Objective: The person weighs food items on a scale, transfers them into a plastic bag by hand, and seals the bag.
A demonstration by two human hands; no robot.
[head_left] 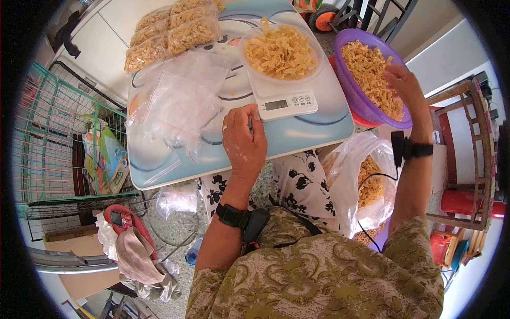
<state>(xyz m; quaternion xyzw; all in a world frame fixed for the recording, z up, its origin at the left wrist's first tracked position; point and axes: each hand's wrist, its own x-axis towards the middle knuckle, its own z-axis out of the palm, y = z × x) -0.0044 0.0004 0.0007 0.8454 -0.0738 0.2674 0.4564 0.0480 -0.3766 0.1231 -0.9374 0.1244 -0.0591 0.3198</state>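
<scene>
My left hand (pixel 244 137) rests on the near edge of the table, fingers curled in and nothing seen in them, just beside the white digital scale (pixel 289 103). On the scale stands a clear round bowl (pixel 313 73) heaped with yellowish dried strips (pixel 279 52). To the right, my right hand (pixel 405 85) reaches over the purple basin (pixel 350 80), its bent fingers apart at the similar strips (pixel 369 74) inside. Whether any strip touches its fingertips is hard to make out. Empty clear plastic bags (pixel 178 98) lie in a loose pile left of my left hand.
Several filled bags (pixel 192 36) are stacked at the table's far left. An open plastic bag of strips (pixel 372 183) sits beside my right leg. A green wire cage (pixel 53 143) stands to the left, with a red stool holding a phone (pixel 121 219) and cloths nearby.
</scene>
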